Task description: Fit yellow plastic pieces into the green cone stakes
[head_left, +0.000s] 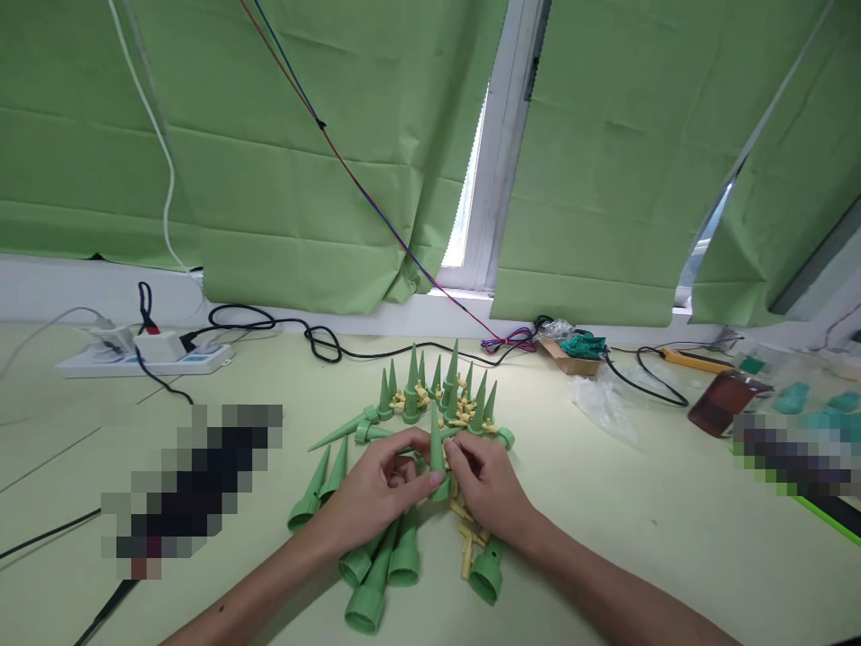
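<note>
Upright between my hands stands a green plastic watering spike (pixel 437 449), pointed end up. My left hand (pixel 380 484) is closed on it, thumb near its wide base. My right hand (pixel 494 484) pinches at the spike's right side, where a small yellow valve (pixel 447 456) shows partly behind the fingertips. I cannot tell how far the valve sits in the spike. Below my right hand lie loose yellow valves (pixel 466 556) and a green spike (pixel 487 571). Several more green spikes (pixel 369 603) lie under and beside my left forearm.
Behind my hands several spikes (pixel 412 390) stand upright with yellow valves among them. A power strip (pixel 144 359) is at the back left, a black cable (pixel 377 353) along the wall. To the right are a cardboard box (pixel 569 359), a plastic bag (pixel 602 404) and a dark red container (pixel 723 404).
</note>
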### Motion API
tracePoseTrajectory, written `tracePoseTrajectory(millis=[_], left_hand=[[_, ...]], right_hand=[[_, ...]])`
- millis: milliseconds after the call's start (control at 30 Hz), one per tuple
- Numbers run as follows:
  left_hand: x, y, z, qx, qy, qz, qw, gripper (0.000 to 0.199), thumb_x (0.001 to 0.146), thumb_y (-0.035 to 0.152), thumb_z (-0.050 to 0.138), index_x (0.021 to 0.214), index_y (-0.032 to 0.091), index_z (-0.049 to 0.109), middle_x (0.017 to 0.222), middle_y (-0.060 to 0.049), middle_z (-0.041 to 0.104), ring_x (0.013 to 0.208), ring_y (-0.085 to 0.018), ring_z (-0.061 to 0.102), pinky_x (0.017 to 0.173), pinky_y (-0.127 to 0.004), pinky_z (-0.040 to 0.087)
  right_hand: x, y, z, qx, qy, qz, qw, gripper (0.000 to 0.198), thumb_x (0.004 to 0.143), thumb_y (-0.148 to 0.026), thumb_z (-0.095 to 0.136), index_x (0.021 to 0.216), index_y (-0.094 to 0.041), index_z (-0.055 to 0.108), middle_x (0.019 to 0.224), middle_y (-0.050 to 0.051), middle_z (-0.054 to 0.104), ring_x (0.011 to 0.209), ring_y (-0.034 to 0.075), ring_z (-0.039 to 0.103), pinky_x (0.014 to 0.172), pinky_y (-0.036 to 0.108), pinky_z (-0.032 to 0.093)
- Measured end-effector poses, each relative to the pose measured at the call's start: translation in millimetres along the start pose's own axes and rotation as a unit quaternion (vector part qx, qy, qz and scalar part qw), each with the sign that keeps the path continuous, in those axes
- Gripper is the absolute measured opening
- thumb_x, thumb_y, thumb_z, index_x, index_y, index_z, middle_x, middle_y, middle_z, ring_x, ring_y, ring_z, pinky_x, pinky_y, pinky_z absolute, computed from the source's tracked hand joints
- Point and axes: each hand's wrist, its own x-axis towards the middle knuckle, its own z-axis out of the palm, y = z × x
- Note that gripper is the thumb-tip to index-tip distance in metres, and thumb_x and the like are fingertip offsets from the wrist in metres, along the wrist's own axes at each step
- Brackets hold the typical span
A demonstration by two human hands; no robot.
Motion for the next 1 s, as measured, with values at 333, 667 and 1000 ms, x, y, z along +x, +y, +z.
tracePoseTrajectory(millis=[333,667,1000], left_hand=[[-1.6,-7.0,1.2,0.009,0.006,-0.016,1.000,0.025,0.087,0.039,0.063,0.100,0.019,0.057,0.059,0.008,0.039,0.054,-0.010,0.034,0.049,-0.022,0.026],[1.3,-3.2,2.5,-0.045,0.013,-0.008,0.999,0.027,0.089,0.043,0.060,0.101,0.019,0.055,0.077,0.002,0.053,0.050,-0.007,0.039,0.046,-0.021,0.034],[-0.3,0.7,3.1,-0.046,0.037,-0.014,0.998,0.034,0.090,0.051,0.056,0.101,0.018,0.055,0.081,-0.001,0.059,0.046,-0.006,0.043,0.042,-0.020,0.033]], right_hand=[[0.1,0.3,1.4,-0.025,0.006,0.001,1.000,0.038,0.095,-0.032,0.044,0.061,-0.020,0.031,0.054,-0.006,0.031,0.051,0.010,0.029,0.050,0.026,0.022],[0.2,1.3,-2.1,0.054,-0.037,0.043,0.997,0.033,0.099,-0.041,0.045,0.074,-0.019,0.046,0.062,-0.005,0.041,0.055,0.010,0.036,0.051,0.023,0.029],[-1.6,0.2,-3.9,0.100,-0.079,0.049,0.991,0.032,0.102,-0.040,0.040,0.076,-0.021,0.039,0.061,-0.006,0.037,0.054,0.010,0.034,0.052,0.024,0.028]])
